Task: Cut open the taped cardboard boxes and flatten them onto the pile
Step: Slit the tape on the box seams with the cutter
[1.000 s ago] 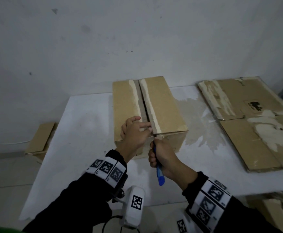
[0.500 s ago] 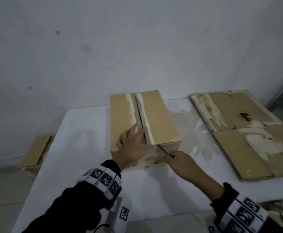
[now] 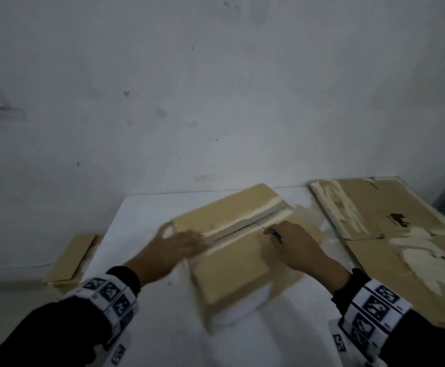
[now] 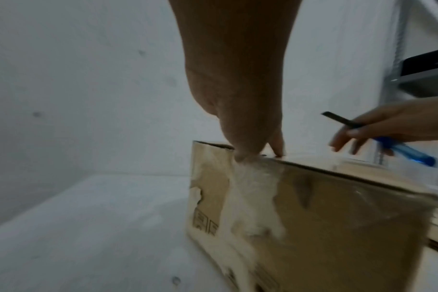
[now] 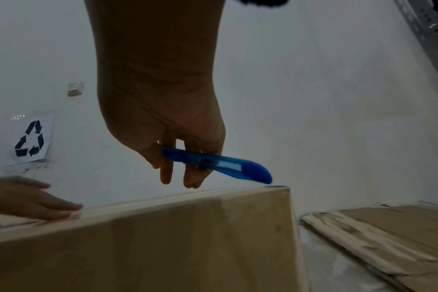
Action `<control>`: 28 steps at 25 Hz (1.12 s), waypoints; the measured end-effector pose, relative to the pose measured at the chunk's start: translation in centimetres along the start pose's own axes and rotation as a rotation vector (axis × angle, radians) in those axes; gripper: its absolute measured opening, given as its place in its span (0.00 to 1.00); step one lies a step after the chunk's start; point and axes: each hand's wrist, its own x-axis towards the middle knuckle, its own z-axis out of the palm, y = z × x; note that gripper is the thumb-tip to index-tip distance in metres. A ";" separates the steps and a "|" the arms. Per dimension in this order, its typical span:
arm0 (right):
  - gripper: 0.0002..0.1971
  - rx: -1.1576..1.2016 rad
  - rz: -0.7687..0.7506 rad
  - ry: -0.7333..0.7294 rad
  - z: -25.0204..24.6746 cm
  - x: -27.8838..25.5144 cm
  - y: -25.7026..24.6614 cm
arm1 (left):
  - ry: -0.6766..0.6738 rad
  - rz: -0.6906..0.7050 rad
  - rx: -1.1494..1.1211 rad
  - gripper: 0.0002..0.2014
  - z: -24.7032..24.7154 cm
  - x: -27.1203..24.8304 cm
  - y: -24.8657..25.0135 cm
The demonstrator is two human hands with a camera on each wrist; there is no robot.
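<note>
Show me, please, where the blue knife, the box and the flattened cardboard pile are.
blue knife (image 5: 213, 164), right wrist view, middle of the handle.
box (image 3: 232, 263), head view, near top flap.
flattened cardboard pile (image 3: 380, 207), head view, upper sheet.

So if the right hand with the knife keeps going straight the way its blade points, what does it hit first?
Probably nothing on the box: the right hand holds the blue knife above the top, blade aimed up toward the white wall. Depth is unclear.

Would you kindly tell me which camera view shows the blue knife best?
The right wrist view: the blue knife fills the middle, its handle held in the right hand. The left wrist view shows the dark blade and part of the handle, small at the right. The head view shows only a sliver.
</note>
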 end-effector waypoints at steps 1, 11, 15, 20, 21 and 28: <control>0.17 -0.030 -0.020 0.005 0.1 0.5 0.3 | -0.013 -0.128 -0.006 0.41 0.2 -1.0 -1.5; 0.19 -0.062 -0.006 0.016 3.5 0.2 4.3 | -0.313 -0.250 -0.357 0.56 -0.5 -0.1 3.2; 0.18 0.010 -0.027 0.104 4.7 -1.4 2.2 | -0.157 -0.393 -0.057 0.34 0.2 1.0 0.9; 0.16 0.134 -0.074 0.182 5.1 -2.8 -0.7 | -0.191 -0.263 -0.330 0.48 0.0 2.5 2.2; 0.16 0.154 -0.065 0.197 5.1 -3.0 -0.9 | -0.165 -0.202 -0.328 0.49 -0.1 2.7 2.7; 0.17 0.135 -0.005 0.134 4.2 -3.7 -1.2 | 0.055 -0.092 -0.177 0.35 -0.5 1.7 1.9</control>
